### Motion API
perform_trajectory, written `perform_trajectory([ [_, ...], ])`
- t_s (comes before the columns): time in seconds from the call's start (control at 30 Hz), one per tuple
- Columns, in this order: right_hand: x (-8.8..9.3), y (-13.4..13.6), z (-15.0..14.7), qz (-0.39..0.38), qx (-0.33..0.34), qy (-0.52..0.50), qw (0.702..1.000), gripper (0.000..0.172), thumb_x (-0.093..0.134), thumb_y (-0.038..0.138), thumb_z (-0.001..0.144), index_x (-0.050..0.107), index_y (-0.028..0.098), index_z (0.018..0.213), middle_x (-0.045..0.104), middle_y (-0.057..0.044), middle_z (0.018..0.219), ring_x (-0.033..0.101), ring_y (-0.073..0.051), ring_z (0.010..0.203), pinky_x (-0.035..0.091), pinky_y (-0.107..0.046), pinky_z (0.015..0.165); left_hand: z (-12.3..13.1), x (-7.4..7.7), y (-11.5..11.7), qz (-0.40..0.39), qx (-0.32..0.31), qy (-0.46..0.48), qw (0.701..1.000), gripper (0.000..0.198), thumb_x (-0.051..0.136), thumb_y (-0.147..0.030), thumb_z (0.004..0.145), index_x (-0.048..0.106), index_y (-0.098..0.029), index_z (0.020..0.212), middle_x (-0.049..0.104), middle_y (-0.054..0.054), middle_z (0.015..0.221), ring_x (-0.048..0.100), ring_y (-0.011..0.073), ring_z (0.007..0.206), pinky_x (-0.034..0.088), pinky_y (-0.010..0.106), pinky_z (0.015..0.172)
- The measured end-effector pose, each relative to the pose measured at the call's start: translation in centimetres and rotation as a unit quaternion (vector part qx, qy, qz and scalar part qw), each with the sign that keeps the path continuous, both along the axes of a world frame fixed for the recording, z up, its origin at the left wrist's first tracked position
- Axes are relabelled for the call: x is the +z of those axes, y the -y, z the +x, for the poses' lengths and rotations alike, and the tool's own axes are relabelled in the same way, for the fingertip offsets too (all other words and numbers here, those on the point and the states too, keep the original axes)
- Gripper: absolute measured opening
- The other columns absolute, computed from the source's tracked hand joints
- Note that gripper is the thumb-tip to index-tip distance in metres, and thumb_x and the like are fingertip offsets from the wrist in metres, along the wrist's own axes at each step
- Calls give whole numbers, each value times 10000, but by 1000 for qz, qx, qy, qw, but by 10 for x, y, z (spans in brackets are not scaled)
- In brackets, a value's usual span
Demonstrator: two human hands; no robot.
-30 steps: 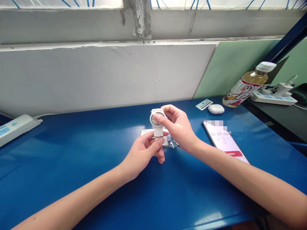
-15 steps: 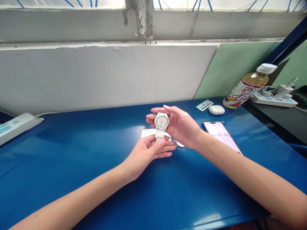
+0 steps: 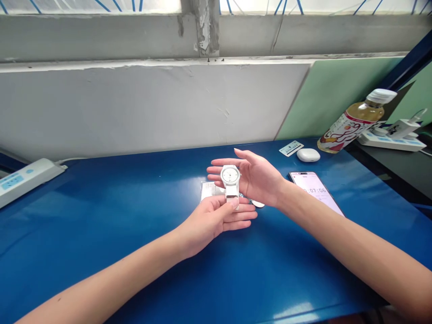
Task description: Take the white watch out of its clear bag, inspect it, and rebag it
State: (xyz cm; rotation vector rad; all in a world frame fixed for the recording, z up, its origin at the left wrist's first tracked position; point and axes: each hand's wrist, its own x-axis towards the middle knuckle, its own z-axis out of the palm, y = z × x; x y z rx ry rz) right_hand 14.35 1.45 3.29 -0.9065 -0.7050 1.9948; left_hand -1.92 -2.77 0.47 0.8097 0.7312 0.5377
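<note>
A white wristwatch [image 3: 231, 175] with a round pale dial faces up above the blue table. My left hand [image 3: 219, 218] pinches the lower end of its strap between thumb and fingers, the other fingers stretched out to the right. Just behind and to the right of the watch is my right hand [image 3: 258, 177], palm up, its fingers extended and apart from the thumb. Whether it touches the watch I cannot tell. Below the hands lies a clear packet with white contents [image 3: 208, 191], partly covered. A small white round-edged object [image 3: 258, 204] shows beneath my right palm.
On the right of the blue table [image 3: 101, 216] lie a phone [image 3: 315, 191] with a running timer, a white earbud case [image 3: 308, 155] and a card [image 3: 290, 148]. A drink bottle [image 3: 354, 121] stands behind them. Power strips sit at the left [image 3: 32, 180] and right [image 3: 393, 139].
The watch and my left hand have shifted slightly right and down. My right hand's fingers are opened a little flatter. The view has moved slightly.
</note>
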Motion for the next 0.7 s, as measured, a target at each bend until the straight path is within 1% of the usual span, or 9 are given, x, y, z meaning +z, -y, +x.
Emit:
perform_trajectory([
  [0.07, 0, -1, 1, 18, 1, 0, 1000, 441, 491, 494, 928, 721, 125, 1002, 762, -164, 1065, 727, -242, 900, 538, -426, 961, 0, -1, -1, -8, 7, -4, 1000, 246, 652, -299, 961, 702, -92, 1082, 746, 185, 1127, 703, 281, 1108, 543, 405, 994],
  [0.17, -1, -1, 2, 62, -2, 9, 998, 438, 482, 493, 933, 746, 144, 960, 760, -150, 1098, 704, -261, 1029, 509, -421, 1010, 0, -1, -3, -15, 24, -14, 1000, 246, 660, -284, 954, 683, -82, 1092, 745, 200, 1115, 709, 289, 1095, 540, 411, 994],
  [0.27, -1, -1, 2, 95, -8, 19, 995, 420, 498, 485, 931, 758, 155, 927, 760, -137, 1109, 676, -268, 1107, 505, -409, 1017, 0, 1, -4, -20, 34, -15, 999, 252, 679, -280, 939, 673, -84, 1097, 740, 207, 1122, 709, 298, 1091, 530, 424, 1003],
  [0.4, -1, 1, 0, 116, -33, 57, 991, 319, 550, 422, 922, 755, 181, 967, 768, -109, 1066, 694, -253, 1063, 546, -385, 934, -3, 3, -9, -18, 37, -10, 999, 243, 683, -279, 931, 682, -91, 1087, 753, 194, 1083, 717, 291, 1069, 530, 417, 994],
  [0.5, -2, 2, -1, 162, -57, 106, 979, 236, 602, 370, 907, 754, 211, 993, 773, -71, 1024, 717, -235, 982, 571, -350, 824, -6, 4, -13, 12, 47, -13, 999, 233, 679, -285, 932, 704, -94, 1063, 766, 171, 1034, 729, 273, 1022, 542, 395, 967],
  [0.57, -1, 2, -1, 205, -75, 146, 965, 212, 633, 366, 894, 762, 217, 973, 778, -62, 987, 720, -228, 955, 570, -333, 780, -8, 6, -16, 44, 50, -22, 998, 234, 676, -296, 934, 715, -95, 1047, 767, 161, 1024, 735, 258, 985, 550, 378, 942],
  [0.6, -1, 2, -1, 234, -86, 170, 954, 208, 642, 370, 891, 766, 219, 962, 781, -58, 973, 719, -225, 949, 566, -333, 781, -9, 8, -17, 60, 49, -29, 997, 239, 676, -305, 934, 718, -94, 1041, 766, 159, 1019, 736, 252, 966, 553, 373, 930],
  [0.63, 1, 2, 0, 269, -97, 199, 937, 205, 647, 372, 890, 772, 223, 957, 783, -52, 971, 718, -222, 943, 562, -338, 792, -10, 9, -18, 76, 49, -36, 995, 249, 681, -316, 930, 720, -96, 1038, 766, 155, 1010, 736, 249, 948, 555, 372, 917],
  [0.7, 4, 3, 4, 349, -117, 276, 888, 209, 644, 377, 895, 785, 236, 957, 789, -36, 952, 720, -221, 901, 556, -354, 798, -11, 12, -20, 111, 53, -50, 991, 276, 704, -347, 909, 721, -104, 1039, 765, 141, 971, 734, 249, 912, 558, 383, 896],
])
